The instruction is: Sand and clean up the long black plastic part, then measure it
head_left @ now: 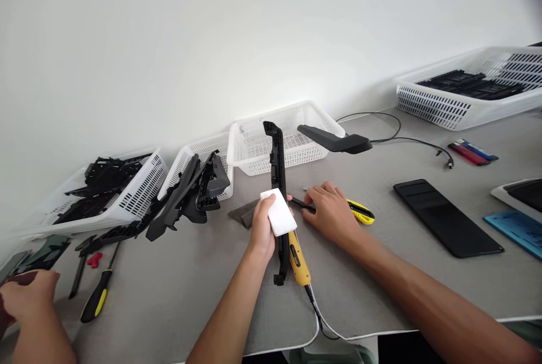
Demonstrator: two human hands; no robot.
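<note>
My left hand [263, 228] is closed around a white block [279, 213] and a long black plastic part [279, 183] that stands tilted up from the grey table [381, 273]. A yellow powered tool [298, 259] with a white cable lies right beside that part. My right hand [332, 211] rests on the table with its fingers curled on a thin dark piece [301, 202], next to a yellow utility knife [361, 211]. A dark cloth [243, 213] lies behind my left hand.
White baskets [254, 152] line the wall, some holding black plastic parts [105, 175]; another basket [457, 107] is far right. A black phone [446, 217], markers [472, 152], a black cable [402, 138], a yellow-handled screwdriver [98, 296] and another person's hand [27, 296] at left.
</note>
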